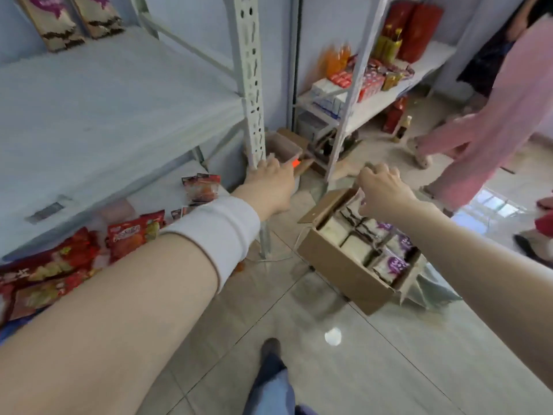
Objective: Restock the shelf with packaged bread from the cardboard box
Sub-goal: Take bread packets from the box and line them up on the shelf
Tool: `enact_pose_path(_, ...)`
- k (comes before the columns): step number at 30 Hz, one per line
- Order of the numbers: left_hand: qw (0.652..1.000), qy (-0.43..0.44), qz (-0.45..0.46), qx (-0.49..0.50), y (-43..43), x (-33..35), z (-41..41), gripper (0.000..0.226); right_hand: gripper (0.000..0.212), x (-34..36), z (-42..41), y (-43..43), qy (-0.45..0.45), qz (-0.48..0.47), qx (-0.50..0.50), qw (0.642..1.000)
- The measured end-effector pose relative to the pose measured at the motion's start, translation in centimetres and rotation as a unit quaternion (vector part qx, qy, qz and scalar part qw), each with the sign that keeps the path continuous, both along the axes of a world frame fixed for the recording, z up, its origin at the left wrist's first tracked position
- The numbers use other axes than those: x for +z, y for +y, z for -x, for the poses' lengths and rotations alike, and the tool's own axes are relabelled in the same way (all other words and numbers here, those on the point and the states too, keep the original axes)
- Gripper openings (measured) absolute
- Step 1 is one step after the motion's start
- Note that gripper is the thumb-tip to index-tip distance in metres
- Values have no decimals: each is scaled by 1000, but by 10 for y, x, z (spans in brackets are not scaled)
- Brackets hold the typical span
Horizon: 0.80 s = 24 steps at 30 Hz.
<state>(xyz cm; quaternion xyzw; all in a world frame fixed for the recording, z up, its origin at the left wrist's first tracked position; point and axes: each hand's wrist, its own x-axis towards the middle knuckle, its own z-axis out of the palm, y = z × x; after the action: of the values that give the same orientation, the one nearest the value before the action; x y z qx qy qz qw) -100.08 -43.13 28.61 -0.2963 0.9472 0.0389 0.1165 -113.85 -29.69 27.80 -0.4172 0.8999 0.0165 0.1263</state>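
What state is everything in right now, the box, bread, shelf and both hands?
cardboard box, open on the floor, flaps up
bread packs, side by side inside the box
shelf, mostly bare, two packs standing at the back
left hand, stretched forward, fingers hidden
right hand, loosely curled above the box, empty

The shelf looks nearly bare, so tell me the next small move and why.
Probably lower the right hand into the cardboard box and grip one bread pack. It hovers just above the open box, seemingly holding nothing, and the shelf shows only two packs.
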Motion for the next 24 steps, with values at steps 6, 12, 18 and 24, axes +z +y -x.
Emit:
enact_pose_path(6,994,-45,-40,-89,36,-71,104,47,47,-74,73,61,-44,-73,-97,992)
enact_pose_path(12,974,-119,-96,-165,63,-167,197,43,45,-162,120,108,-122,-128,-213,961)
enact_pose_path(18,950,-173,-127,-227,96,-231,277,42,43,-229,160,136,-204,-123,-294,926)
enact_pose_path(24,938,-203,-190,-206,116,-312,353,50,41,-316,197,130,-297,-70,-379,874)
